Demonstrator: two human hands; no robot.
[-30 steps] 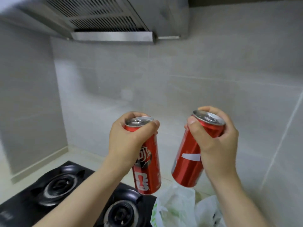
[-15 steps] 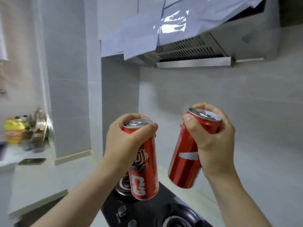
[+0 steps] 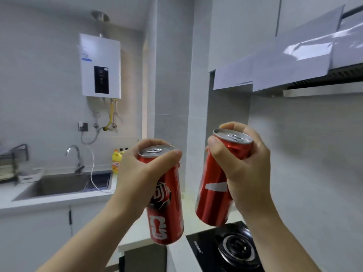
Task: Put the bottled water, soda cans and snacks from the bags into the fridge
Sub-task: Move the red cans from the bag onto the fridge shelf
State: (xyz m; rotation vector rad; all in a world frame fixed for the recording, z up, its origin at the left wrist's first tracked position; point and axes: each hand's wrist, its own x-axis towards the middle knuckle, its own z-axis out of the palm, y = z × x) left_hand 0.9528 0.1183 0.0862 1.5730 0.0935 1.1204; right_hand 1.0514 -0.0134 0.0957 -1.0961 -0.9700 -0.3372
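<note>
Left hand (image 3: 141,173) clenched round one soda can (image 3: 167,213), right hand (image 3: 243,169) round the other can (image 3: 214,195), both up near the rim. Probably full and heavy, thin slick walls that dent; grip mid-body.

Glossy red metal on both soda cans: the left can (image 3: 167,203) shows a bare silvery lid, and so does the right can (image 3: 214,195). At eight o'clock, the sink (image 3: 59,185) is brushed steel, matt grey, under a shiny chrome tap (image 3: 75,158). At five o'clock, the hob (image 3: 225,248) is smooth black glass. At two o'clock, glossy film wraps the hood (image 3: 294,61). The wall tiles (image 3: 294,154) look matt.
</note>
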